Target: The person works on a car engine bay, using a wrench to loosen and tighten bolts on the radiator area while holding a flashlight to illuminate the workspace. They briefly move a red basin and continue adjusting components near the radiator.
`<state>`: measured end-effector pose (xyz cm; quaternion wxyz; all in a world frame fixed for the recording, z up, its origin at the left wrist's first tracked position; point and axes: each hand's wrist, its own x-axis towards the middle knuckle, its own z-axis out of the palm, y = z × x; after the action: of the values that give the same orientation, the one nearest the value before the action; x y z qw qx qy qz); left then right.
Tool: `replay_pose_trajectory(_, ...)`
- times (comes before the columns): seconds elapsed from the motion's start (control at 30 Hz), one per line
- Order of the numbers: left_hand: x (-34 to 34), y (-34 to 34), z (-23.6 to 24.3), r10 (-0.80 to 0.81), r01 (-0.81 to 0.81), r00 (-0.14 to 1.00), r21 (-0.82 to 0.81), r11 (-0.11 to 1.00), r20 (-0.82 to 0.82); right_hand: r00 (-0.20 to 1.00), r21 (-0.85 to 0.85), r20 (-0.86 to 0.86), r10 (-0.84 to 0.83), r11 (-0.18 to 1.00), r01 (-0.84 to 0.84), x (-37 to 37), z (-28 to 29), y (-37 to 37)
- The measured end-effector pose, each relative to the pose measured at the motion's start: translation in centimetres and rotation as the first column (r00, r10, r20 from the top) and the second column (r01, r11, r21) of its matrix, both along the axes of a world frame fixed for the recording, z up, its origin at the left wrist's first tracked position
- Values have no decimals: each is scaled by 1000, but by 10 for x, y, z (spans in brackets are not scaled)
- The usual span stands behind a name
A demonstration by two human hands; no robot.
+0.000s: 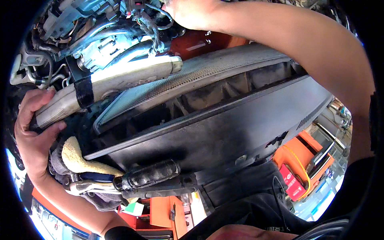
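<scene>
My left hand (35, 134) curls around the lower left end of a long pale metal bar (132, 77), fingers on its far side and thumb on the near side. A black band wraps the bar near that end. At the top, my right hand (192, 14) reaches in among dark wiring (150, 26); its fingers are partly cut off by the picture's edge. Below the bar, a finned radiator-like core (192, 74) lies behind a wide black panel (192, 138). By my left wrist, a ratchet wrench (148, 176) with a dark handle rests near a yellow cloth (74, 155).
Hoses and a silver engine part (106, 50) fill the upper left. A reddish-brown surface (198, 44) shows beneath my right forearm. Orange trays (160, 212) stand low in the middle, and an orange bin (302, 148) with a red box (291, 182) at right.
</scene>
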<state>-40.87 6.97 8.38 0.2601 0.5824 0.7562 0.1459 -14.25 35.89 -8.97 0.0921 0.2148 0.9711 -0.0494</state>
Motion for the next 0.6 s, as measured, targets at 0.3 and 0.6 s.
replay_pose_trajectory(0.3,1,7,-5,-45,45,999,-17,999,27,995,18,-104,-7,1000,9,2,-20,-2)
replay_pose_trajectory(0.6,4,9,2,-22,21,998,6,1000,66,992,-9,12,129,992,-128,2,-4,9)
